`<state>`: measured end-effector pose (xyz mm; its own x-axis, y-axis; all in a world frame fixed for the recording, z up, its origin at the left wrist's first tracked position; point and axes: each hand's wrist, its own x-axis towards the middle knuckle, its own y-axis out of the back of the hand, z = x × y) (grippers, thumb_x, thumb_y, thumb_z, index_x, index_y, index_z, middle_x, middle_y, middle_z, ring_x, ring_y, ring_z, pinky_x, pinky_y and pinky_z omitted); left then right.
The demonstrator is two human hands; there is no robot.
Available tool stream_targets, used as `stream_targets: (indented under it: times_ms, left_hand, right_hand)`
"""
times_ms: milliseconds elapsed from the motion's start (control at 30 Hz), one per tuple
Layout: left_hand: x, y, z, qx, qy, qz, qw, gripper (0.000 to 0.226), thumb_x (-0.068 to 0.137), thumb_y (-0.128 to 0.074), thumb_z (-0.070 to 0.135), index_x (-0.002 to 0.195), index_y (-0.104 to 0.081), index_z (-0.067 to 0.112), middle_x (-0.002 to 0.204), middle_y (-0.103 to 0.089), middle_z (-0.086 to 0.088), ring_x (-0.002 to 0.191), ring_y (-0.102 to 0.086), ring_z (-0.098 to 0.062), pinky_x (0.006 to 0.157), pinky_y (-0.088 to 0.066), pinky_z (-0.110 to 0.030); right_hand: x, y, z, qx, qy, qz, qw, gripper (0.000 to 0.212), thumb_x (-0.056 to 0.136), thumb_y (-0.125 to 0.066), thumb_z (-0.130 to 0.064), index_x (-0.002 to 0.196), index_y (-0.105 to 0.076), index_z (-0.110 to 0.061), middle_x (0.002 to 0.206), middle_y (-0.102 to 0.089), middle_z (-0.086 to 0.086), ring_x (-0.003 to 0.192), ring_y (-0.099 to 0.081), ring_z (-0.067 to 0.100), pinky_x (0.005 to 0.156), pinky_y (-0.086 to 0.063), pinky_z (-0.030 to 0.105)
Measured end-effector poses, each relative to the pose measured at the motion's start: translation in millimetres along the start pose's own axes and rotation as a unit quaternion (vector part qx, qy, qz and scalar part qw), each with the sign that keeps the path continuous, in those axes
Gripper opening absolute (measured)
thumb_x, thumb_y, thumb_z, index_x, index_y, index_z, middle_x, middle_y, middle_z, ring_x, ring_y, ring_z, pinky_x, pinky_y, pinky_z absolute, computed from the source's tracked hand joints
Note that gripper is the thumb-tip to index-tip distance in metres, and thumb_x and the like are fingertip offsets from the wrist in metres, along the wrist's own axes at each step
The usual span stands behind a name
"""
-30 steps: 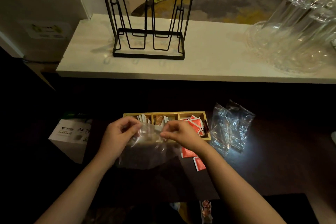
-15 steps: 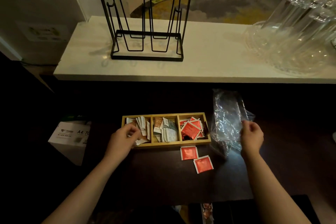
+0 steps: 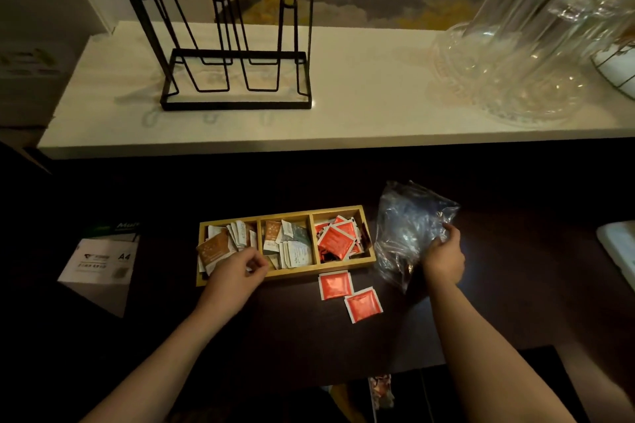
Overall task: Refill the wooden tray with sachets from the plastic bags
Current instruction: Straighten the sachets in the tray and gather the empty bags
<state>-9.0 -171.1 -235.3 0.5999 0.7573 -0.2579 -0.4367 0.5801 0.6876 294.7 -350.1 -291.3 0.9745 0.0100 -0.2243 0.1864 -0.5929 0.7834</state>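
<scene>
A wooden tray (image 3: 368, 237) with three compartments lies on the dark counter. Brown and white sachets fill its left part, white and grey ones the middle, red ones the right. My left hand (image 3: 237, 273) rests over the tray's front left corner, fingers curled against the sachets there; a grip on one cannot be made out. My right hand (image 3: 445, 256) grips the crumpled clear plastic bags (image 3: 409, 230) standing just right of the tray. Two red sachets (image 3: 348, 294) lie loose on the counter in front of the tray.
A black wire rack (image 3: 237, 45) with a wooden top bar stands on the raised white ledge (image 3: 360, 106). Clear glass vessels (image 3: 529, 55) crowd the ledge's right end. A white A4 paper box (image 3: 99, 266) sits low at the left.
One second ago both hands held a clear bag over the tray. The right hand has since carried it to the pile on the right; the left hand dropped to the tray's left compartment.
</scene>
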Motion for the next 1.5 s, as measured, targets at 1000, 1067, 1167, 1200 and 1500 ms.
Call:
stream_targets:
  times_ms: [1000, 1067, 1167, 1200, 1500]
  left_hand:
    - [58, -38, 9, 0.183, 0.075, 0.123, 0.973, 0.019, 0.093, -0.050, 0.032, 0.087, -0.060, 0.017, 0.102, -0.055, -0.006, 0.086, -0.055, -0.025, 0.060, -0.035, -0.031]
    - [55, -37, 12, 0.175, 0.076, 0.130, 0.973, 0.014, 0.093, -0.050, 0.028, 0.082, -0.056, 0.020, 0.103, -0.053, -0.004, 0.079, -0.048, -0.020, 0.059, -0.033, -0.031]
    - [49, -30, 15, 0.177, 0.074, 0.137, 0.972, 0.011, 0.094, -0.050, 0.028, 0.089, -0.057, 0.021, 0.112, -0.050, -0.003, 0.087, -0.051, -0.022, 0.059, -0.033, -0.031]
    - [47, -26, 15, 0.167, 0.075, 0.141, 0.973, 0.012, 0.094, -0.050, 0.029, 0.093, -0.058, 0.020, 0.116, -0.050, -0.003, 0.093, -0.053, -0.024, 0.059, -0.035, -0.032]
    - [30, 27, -36, 0.017, 0.131, 0.197, 0.971, 0.012, 0.092, -0.055, 0.021, 0.085, -0.059, 0.012, 0.117, -0.049, -0.013, 0.095, -0.054, -0.030, 0.066, -0.043, -0.032]
  right_hand:
    - [-81, -37, -58, -0.057, 0.393, -0.014, 0.918, 0.032, 0.084, -0.057, -0.009, 0.116, -0.063, -0.013, 0.117, -0.059, 0.007, 0.111, -0.051, 0.024, 0.094, -0.044, 0.040]
    - [-86, -39, -58, -0.060, 0.407, -0.026, 0.911, 0.031, 0.085, -0.057, -0.012, 0.115, -0.063, -0.014, 0.117, -0.059, 0.006, 0.112, -0.051, 0.023, 0.095, -0.043, 0.039]
    - [-92, -41, -58, -0.069, 0.424, -0.038, 0.902, 0.031, 0.085, -0.059, -0.010, 0.115, -0.064, -0.014, 0.118, -0.059, 0.005, 0.113, -0.050, 0.023, 0.096, -0.041, 0.037]
    - [-94, -42, -57, -0.067, 0.427, -0.040, 0.901, 0.030, 0.085, -0.061, -0.010, 0.115, -0.064, -0.014, 0.117, -0.060, 0.004, 0.112, -0.051, 0.023, 0.096, -0.041, 0.036]
    - [-104, -45, -49, -0.064, 0.409, -0.082, 0.907, 0.035, 0.083, -0.058, -0.002, 0.116, -0.063, -0.012, 0.117, -0.059, 0.003, 0.112, -0.050, 0.020, 0.095, -0.045, 0.037]
